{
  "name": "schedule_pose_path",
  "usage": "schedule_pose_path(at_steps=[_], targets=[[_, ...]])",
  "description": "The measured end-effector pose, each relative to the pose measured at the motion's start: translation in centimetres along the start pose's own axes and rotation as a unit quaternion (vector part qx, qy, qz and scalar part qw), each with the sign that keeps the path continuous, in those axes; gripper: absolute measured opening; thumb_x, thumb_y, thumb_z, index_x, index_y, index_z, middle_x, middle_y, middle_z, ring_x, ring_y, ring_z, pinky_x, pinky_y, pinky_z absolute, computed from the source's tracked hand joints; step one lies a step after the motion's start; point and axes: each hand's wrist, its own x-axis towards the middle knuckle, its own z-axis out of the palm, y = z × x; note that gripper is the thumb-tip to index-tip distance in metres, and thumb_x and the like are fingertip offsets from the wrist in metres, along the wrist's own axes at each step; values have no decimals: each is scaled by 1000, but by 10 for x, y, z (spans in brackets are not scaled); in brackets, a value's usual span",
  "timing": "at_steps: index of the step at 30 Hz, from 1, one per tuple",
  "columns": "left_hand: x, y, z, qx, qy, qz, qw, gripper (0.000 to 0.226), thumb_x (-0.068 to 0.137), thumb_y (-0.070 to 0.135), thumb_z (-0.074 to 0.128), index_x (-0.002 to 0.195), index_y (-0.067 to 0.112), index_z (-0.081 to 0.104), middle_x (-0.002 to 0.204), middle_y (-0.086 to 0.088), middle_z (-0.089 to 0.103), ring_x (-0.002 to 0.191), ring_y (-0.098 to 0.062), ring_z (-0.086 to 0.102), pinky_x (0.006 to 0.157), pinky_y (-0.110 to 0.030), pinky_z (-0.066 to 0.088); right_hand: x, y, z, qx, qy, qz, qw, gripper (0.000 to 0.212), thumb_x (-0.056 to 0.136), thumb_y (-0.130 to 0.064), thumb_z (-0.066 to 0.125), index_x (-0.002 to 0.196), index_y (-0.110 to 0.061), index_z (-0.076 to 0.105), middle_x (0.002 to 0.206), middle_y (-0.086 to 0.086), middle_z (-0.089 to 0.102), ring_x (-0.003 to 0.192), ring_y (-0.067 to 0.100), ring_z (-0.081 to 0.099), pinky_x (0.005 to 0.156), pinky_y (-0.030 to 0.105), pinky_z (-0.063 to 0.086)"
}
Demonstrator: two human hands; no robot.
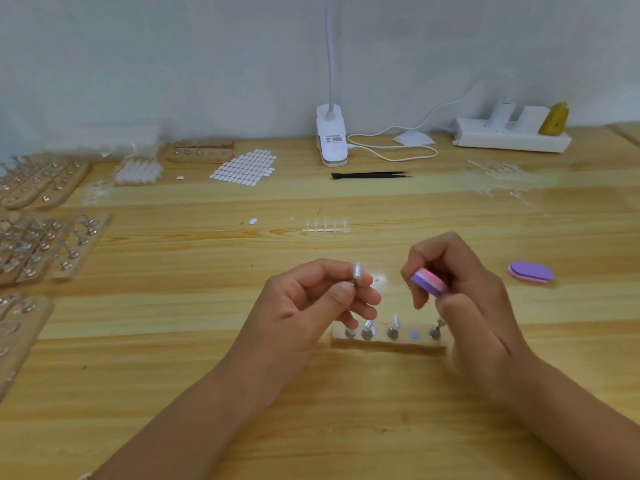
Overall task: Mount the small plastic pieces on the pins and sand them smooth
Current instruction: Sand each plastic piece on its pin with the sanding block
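My left hand (311,299) pinches a metal pin topped with a small clear plastic piece (356,271), held upright above the table. My right hand (457,282) grips a pink and purple sanding block (429,282), a short gap to the right of that piece and not touching it. Below both hands lies a wooden pin holder (388,342) with several pins standing in it; one socket shows a bare round pad (413,335). A strip of clear plastic pieces (325,226) lies farther back on the table.
A second purple sanding block (530,271) lies to the right. Black tweezers (370,175), a white clip lamp (331,140), a sheet of adhesive pads (244,167) and a white power strip (509,136) sit at the back. Several loaded wooden holders (45,244) line the left edge.
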Motion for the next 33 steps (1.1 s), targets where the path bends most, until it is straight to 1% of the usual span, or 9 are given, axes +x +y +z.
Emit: schedule_pose_path(at_steps=[3, 7, 13, 15, 17, 20, 24, 29, 33], targets=[[-2, 1, 3, 19, -7, 21, 1000, 14, 91, 8, 56, 96, 6, 68, 87, -9, 74, 74, -17, 70, 63, -24, 53, -2, -5, 5, -68, -7, -40, 997, 10, 92, -28, 45, 100, -25, 50, 74, -4, 43, 62, 6, 42, 60, 8, 34], [-4, 4, 3, 6, -21, 20, 1000, 20, 89, 6, 60, 108, 11, 61, 84, -11, 75, 63, -11, 65, 58, -17, 48, -1, -7, 10, -138, 1, -61, 989, 27, 90, -38, 63, 115, -28, 57, 82, -12, 53, 75, 6, 52, 70, 9, 39], [-6, 3, 5, 21, -63, 10, 998, 17, 89, 11, 65, 104, 19, 62, 88, -7, 73, 66, -11, 63, 63, -18, 50, 4, -8, 2, -110, -27, -76, 991, 18, 86, -30, 70, 103, -25, 71, 77, -25, 45, 71, -2, 50, 71, 7, 38], [-7, 2, 4, 128, -46, 53, 989, 22, 85, 23, 69, 106, 29, 63, 98, 5, 72, 73, -8, 61, 67, -21, 48, 7, -11, -9, -100, -33, -53, 993, 16, 85, -33, 72, 101, -31, 73, 72, -24, 52, 65, -1, 53, 66, 7, 41], [-7, 0, 1, 299, -8, 95, 949, 32, 79, 32, 74, 108, 38, 62, 102, 24, 64, 79, -4, 53, 68, -11, 40, 12, -12, -26, -87, -37, -2, 995, 15, 83, -39, 78, 97, -34, 75, 67, -20, 57, 56, 0, 53, 60, 6, 41], [-6, -4, -2, 438, -1, 95, 894, 37, 77, 35, 78, 110, 39, 60, 107, 27, 54, 97, 1, 48, 75, -6, 35, 16, -7, -45, -79, -118, 72, 987, 23, 73, -49, 79, 90, -33, 80, 53, -2, 50, 48, 2, 42, 53, 10, 36], [-4, -10, -5, 497, -30, 73, 864, 19, 79, 38, 74, 97, 37, 66, 96, 22, 57, 97, -4, 46, 85, -20, 35, 14, 2, -49, -129, -208, 125, 961, 23, 69, -54, 78, 87, -40, 77, 52, -1, 43, 49, 7, 37, 51, 16, 31], [-2, -12, -7, 497, -37, 75, 864, 12, 80, 30, 75, 89, 33, 67, 88, 19, 58, 90, -6, 47, 80, -20, 34, 16, 4, -54, -166, -236, 154, 945, 18, 69, -45, 84, 86, -42, 77, 50, -15, 43, 51, 6, 44, 52, 12, 33], [-2, -11, -7, 493, -44, 75, 866, 9, 80, 35, 69, 88, 35, 66, 87, 19, 59, 90, -7, 48, 80, -21, 35, 17, 1, -61, -167, -259, 179, 934, 29, 64, -58, 81, 89, -45, 75, 52, -15, 42, 51, 7, 41, 51, 15, 31]])
